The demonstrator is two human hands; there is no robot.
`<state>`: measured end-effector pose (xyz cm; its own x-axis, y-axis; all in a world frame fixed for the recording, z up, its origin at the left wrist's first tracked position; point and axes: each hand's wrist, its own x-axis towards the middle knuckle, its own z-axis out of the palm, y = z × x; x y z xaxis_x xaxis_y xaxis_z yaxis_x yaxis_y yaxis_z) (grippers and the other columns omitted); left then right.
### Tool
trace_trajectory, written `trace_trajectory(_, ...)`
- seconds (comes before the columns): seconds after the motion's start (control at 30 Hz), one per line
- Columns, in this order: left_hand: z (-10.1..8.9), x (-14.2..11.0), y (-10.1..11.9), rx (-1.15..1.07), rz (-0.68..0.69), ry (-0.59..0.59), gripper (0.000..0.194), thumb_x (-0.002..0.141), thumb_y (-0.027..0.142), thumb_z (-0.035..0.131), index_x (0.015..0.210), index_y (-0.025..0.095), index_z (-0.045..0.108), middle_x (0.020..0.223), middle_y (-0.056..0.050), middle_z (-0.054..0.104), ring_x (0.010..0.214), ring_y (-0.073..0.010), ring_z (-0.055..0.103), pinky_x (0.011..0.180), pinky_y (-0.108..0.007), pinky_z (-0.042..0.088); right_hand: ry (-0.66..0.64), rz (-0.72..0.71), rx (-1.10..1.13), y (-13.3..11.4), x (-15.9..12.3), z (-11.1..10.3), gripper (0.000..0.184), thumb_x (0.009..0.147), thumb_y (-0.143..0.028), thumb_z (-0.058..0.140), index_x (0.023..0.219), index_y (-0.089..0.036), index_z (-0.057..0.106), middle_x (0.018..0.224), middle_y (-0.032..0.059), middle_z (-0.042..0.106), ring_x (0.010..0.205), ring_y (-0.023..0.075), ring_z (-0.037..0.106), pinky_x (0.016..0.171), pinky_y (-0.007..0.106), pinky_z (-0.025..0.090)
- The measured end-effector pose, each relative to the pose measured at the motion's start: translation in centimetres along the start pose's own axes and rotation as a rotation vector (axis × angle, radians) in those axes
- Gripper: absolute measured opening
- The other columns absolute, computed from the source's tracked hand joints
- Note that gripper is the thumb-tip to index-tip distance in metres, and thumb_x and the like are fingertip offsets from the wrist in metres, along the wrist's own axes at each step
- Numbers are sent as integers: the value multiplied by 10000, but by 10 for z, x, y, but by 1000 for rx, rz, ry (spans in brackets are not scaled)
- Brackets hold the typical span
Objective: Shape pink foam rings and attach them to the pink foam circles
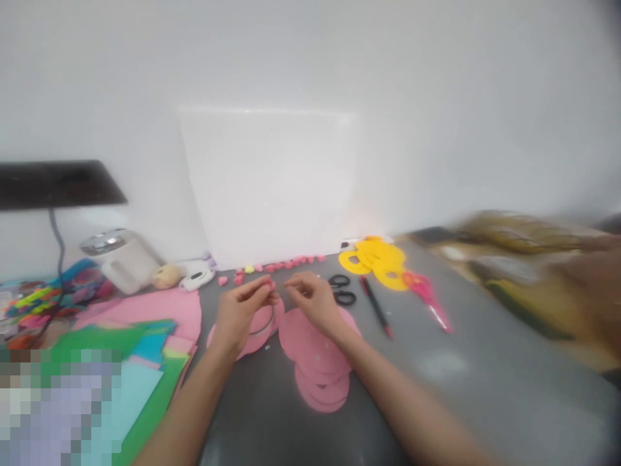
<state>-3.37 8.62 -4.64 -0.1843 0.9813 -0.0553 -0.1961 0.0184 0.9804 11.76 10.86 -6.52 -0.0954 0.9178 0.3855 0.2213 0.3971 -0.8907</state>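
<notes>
Over the middle of the grey table, my left hand [239, 313] is pinched on a small pink piece [270, 283], too blurred to name more exactly. My right hand [314, 300] faces it a short way off, thumb and fingertips together; whatever they may hold is too small to make out. Rounded pink paper shapes [321, 362] lie overlapping below my right hand. Beneath my left hand is another pink paper shape [246, 346] with a curved dark line on it. Small pink pieces [290, 264] stand in a row behind both hands, with a yellow one among them.
Black-handled scissors [345, 298], a dark pen [376, 307] and pink scissors [427, 299] lie to the right, near yellow paper rings [388, 264]. Coloured paper sheets [145, 382] and a white appliance [125, 265] are at left. A white board [272, 188] leans against the wall.
</notes>
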Motion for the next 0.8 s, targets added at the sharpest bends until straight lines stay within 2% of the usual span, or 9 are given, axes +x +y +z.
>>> trace_trajectory(0.23,0,0,3,-36,2,25,324,598,261,773,871,93,725,726,-75,725,642,-180,672,728,-345,554,-29,-83,-105,10,-1,1,142,728,-123,543,762,-183,667,812,42,661,750,149,608,659,254,484)
trace_trajectory(0.33,-3,1,5,34,44,38,341,635,292,741,913,95,715,709,-70,723,648,-182,671,706,-333,554,-113,-119,-154,7,-3,1,78,732,-141,601,739,-187,664,781,28,640,707,138,593,642,246,469)
trace_trajectory(0.43,-4,0,8,257,105,55,352,680,331,683,947,103,709,652,-57,715,576,-179,654,631,-322,549,-188,-124,-308,6,-4,1,48,725,-143,644,717,-189,656,778,23,623,725,149,580,682,272,449)
trace_trajectory(0.5,-5,-1,9,501,164,73,342,713,347,629,951,116,713,632,-52,711,512,-175,631,577,-317,534,-164,-113,-432,8,-2,-1,77,729,-110,638,728,-185,654,806,36,624,788,173,575,727,301,431)
trace_trajectory(0.6,-6,-2,6,792,298,52,290,750,322,549,911,158,726,714,-58,733,584,-194,656,603,-315,528,-154,-115,-455,10,0,-3,50,743,-172,663,696,-182,650,813,44,624,802,181,567,743,311,415)
trace_trajectory(0.7,-6,-1,1,908,409,11,267,760,278,507,882,192,728,848,-59,747,734,-206,678,675,-304,529,-271,-180,-421,7,-2,-2,179,689,-319,732,619,-182,641,823,41,619,786,178,553,736,311,408)
trace_trajectory(0.8,-6,0,-2,925,419,-1,293,780,284,478,922,192,718,926,-61,740,763,-196,675,679,-291,531,-362,-197,-469,2,-7,1,135,653,-276,755,643,-182,658,843,41,627,833,195,537,771,330,402)
